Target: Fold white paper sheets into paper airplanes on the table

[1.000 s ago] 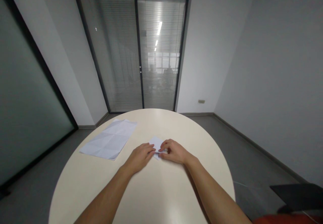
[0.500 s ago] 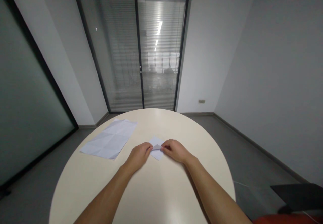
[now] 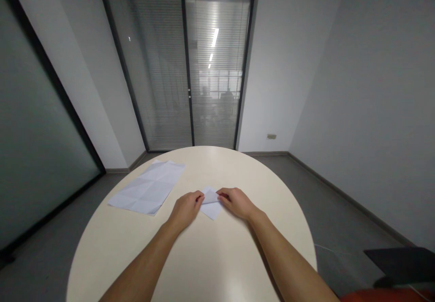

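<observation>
Between my hands, at the middle of the round table, is a small folded piece of white paper. A crease runs across it from side to side, and a pointed flap shows above the crease. My left hand pinches its left edge between thumb and fingers. On the opposite edge my right hand pinches the paper the same way. Both sets of fingertips hide the paper's side corners.
Several creased white sheets lie at the left of the pale round table. Beyond the table stands a dark-framed glass door with blinds. A black flat object and something red show at lower right.
The flap of the folded paper looks larger and flatter, and the lower point reaches slightly nearer to me. My hands have barely moved and keep their pinch.
</observation>
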Demonstrator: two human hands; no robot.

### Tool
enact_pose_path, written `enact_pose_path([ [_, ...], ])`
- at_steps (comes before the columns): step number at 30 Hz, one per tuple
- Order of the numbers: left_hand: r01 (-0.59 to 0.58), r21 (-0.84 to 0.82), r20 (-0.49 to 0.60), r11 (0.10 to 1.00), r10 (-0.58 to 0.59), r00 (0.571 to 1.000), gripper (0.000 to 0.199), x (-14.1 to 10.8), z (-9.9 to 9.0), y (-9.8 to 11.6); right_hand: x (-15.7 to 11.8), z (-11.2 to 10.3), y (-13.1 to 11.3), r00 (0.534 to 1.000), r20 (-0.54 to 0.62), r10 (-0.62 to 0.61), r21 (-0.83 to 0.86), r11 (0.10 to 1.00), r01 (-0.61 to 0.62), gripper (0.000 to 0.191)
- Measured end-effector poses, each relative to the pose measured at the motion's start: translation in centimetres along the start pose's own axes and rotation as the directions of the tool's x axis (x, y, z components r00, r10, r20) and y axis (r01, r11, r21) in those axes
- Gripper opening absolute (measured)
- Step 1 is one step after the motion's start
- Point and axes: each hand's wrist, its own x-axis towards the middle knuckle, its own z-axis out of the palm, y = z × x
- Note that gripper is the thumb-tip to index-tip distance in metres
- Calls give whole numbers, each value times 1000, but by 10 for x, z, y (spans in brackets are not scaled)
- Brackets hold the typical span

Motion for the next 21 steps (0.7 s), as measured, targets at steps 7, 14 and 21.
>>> enact_pose_path([
  [7,36,14,-20,999,-35,999,25,0,-1,1,1,2,1,1000,-25,6,3,1000,-6,32],
  [14,29,12,-39,1000,-28,999,24,1,-1,0,2,5,5,999,-32,1,49,999,1,33],
  [21,74,7,-22,997,-74,997,23,2,-2,2,3,8,6,998,-46,32,72,997,-29,30],
])
